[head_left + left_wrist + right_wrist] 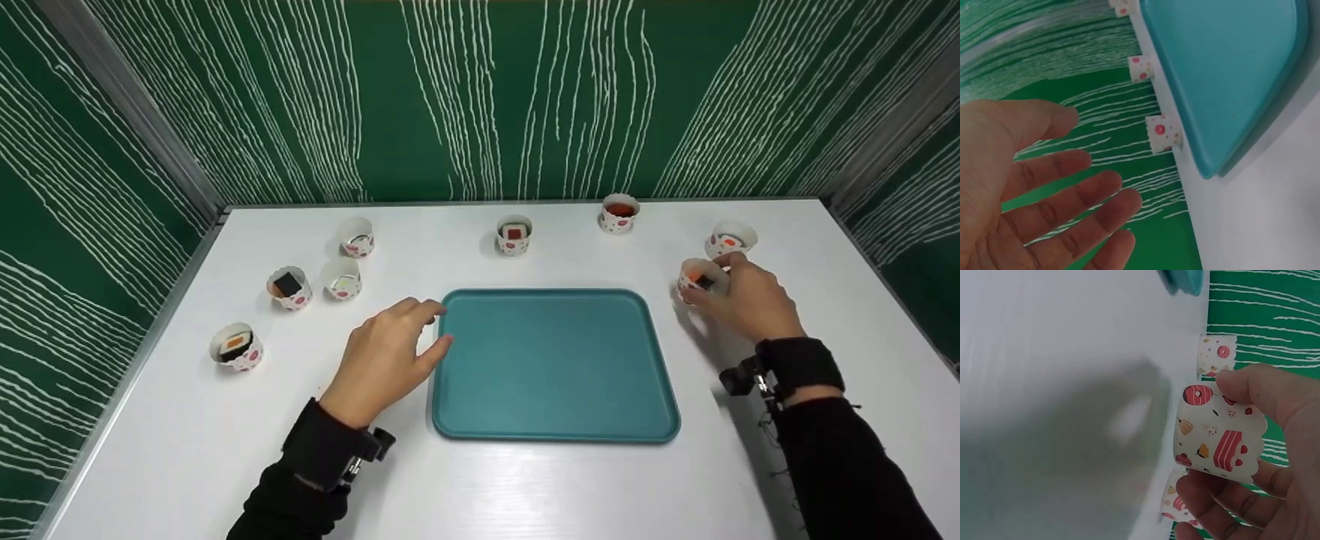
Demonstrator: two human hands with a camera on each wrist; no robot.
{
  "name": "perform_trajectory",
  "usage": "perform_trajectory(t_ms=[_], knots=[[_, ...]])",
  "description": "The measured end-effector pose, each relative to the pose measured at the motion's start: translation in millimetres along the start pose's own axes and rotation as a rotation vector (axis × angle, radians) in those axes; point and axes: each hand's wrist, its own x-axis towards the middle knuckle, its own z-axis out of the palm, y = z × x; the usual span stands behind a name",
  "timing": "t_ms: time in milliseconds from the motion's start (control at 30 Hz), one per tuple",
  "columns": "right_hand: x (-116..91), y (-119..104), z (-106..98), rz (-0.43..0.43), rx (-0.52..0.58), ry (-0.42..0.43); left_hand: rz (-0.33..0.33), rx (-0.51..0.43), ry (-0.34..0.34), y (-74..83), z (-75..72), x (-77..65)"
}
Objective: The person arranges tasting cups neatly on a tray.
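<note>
My right hand (756, 301) grips a paper baking cup (1220, 430) printed with cakes and doughnuts, thumb on one side and fingers on the other. Inside that cup, the head view shows something orange with a black piece. Whether its base touches the table, I cannot tell. Just behind it stands another paper cup (731, 238) with white and orange contents. My left hand (390, 356) holds nothing; its fingers are spread and relaxed beside the left edge of the teal tray (555, 364). In the left wrist view, the palm and fingers (1081, 194) show plainly.
Several similar cups stand about the white table (525, 487): a cup with a sushi-like piece (237, 346) and a cup with a black-topped piece (289, 287) at left, a cup (514, 235) behind the tray, and a red-filled cup (619, 214). Green walls enclose the table.
</note>
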Motion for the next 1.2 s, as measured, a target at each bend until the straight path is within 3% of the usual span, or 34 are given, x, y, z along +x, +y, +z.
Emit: perform_trajectory(t_ms=[633, 1200], knots=[[-26, -64, 0, -0.217, 0.011, 0.112, 0.037, -0.031, -0.008, 8.1, 10.1, 9.3], [-53, -112, 19, -0.375, 0.046, 0.103, 0.089, -0.167, -0.086, 29.8, 21.8, 19.2]])
